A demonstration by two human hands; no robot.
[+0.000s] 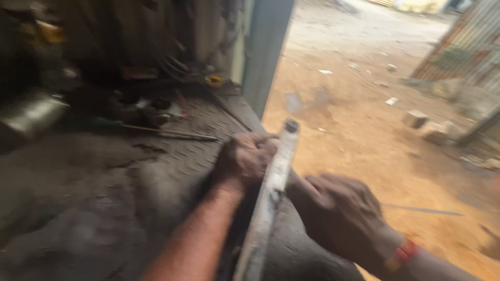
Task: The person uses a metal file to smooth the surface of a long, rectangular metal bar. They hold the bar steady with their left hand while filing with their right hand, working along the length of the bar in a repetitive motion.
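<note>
A long pale bar (271,192) is held in both hands, running from near centre up and slightly right, its far end capped by a dark tip just past the knuckles. The left hand (245,158) is wrapped tight around the bar near its far end. The right hand (341,211) sits lower and to the right, fingers curled against the bar's right side; whether it is fully clamped on it cannot be told through the blur. A red band (403,253) is worn on the right wrist.

For a good hold, the bar is best kept steady with the left grip firm near the tip and the right hand pressed close lower down, so that the long near end is not left to swing; the wrists should be kept in line with the bar.

The bar lies over the edge of a dark, dusty bench (104,208) with a patterned top. Far left on it, a thin rod (172,134), a blurred grey can (31,112) and dark clutter are seen; a small yellow thing (213,80) rests near a grey post (265,52). The post stands just beyond the bar's tip and could be struck. To the right, orange dirt ground (364,130) with scattered stones (427,127) is open.
</note>
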